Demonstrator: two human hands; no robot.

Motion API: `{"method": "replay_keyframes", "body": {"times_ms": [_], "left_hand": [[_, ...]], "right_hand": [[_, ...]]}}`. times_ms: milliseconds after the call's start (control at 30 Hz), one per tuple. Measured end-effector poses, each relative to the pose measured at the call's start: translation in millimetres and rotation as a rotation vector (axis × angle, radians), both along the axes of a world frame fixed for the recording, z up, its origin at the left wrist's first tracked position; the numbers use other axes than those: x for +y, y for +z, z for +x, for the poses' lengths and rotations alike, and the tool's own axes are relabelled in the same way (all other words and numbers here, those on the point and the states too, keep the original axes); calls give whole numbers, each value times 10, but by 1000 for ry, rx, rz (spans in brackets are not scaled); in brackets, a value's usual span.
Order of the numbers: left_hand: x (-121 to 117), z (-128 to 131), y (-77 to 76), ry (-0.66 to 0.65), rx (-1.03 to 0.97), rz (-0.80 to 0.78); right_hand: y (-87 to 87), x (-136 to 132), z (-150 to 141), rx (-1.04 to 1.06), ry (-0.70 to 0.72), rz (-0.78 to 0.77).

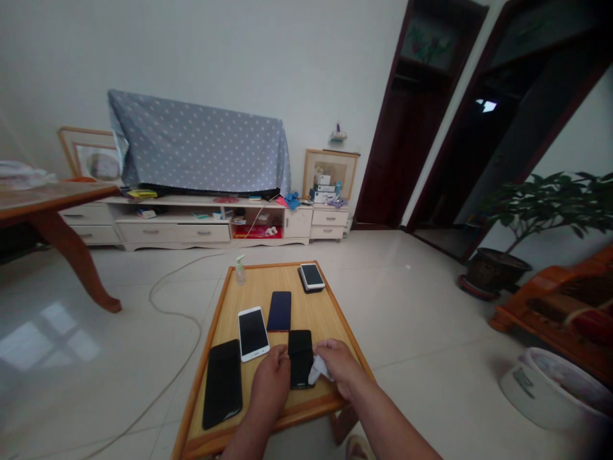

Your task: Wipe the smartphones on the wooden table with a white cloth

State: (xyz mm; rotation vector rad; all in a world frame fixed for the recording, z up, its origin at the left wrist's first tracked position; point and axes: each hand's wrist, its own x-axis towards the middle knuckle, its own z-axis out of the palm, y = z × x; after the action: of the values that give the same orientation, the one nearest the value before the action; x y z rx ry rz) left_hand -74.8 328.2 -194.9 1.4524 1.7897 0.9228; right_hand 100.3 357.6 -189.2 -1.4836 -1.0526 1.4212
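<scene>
A black smartphone (301, 358) lies near the front edge of a small wooden table. My left hand (272, 382) is closed at its left edge, thumb and fingers pinching the side. On the other side, my right hand (336, 361) is closed on a crumpled white tissue (320, 370), which touches the phone's lower right part. To the left lie a white smartphone (253, 333) with a dark screen and a larger black phone (223, 384). Farther back is a dark blue phone (279, 311). At the far right corner, a white phone (312, 276) rests on a darker one.
A pump bottle (240, 271) stands at the wooden table's (301, 415) far left corner. A cable (165, 312) winds over the floor on the left. A white bucket (550, 390) and a potted plant (498, 271) stand right. A low white cabinet (172, 235) lines the wall.
</scene>
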Motion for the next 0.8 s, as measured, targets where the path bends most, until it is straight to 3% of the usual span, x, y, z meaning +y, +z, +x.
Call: {"method": "replay_keyframes", "body": {"times_ms": [133,267,367,500,633,800], "left_hand": [[-36,62,43,-12,-82,-16],[-99,110,211,-162,-223,12],[-111,85,286,-204,-222,53],[-60,-9,225,-82,-344,17],[-43,-63,170,102,-737,-68],[-77,-34,243,128,-1138,-139]], "right_hand": [[51,-56,-60,86,21,-40],[126,-156,-207,260,83,59],[133,-189,-294,384,133,103],[99,-156,-317,391,113,69],[95,-82,-238,391,34,19],[198,-36,-85,355,-38,58]]}}
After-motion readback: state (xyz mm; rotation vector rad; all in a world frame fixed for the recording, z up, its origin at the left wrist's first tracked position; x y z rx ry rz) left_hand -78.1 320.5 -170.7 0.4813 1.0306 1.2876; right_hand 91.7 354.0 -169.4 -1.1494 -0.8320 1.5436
